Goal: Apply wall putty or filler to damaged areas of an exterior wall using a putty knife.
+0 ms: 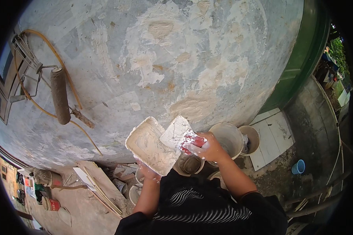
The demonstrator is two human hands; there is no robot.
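My left hand (149,171) grips a shallow rectangular tray (147,143) from below, its inside coated with off-white filler; most of the fingers are hidden under it. In my right hand (211,148) is a putty knife (175,131) with a red handle, its broad blade thickly covered in white filler. The blade lies over the tray's right edge; whether it touches cannot be made out. White smears cover the right fingers and the handle. Before me rises a grey wall (117,78) with rough cream and white patches.
A paint roller (60,96) and a yellow hose (47,41) hang on the wall at left. Pale buckets (227,139) stand at its foot, beside a white panel (272,137). A blue basket (298,167) sits farther right, near a green door (286,78). Boards (100,188) lie at lower left.
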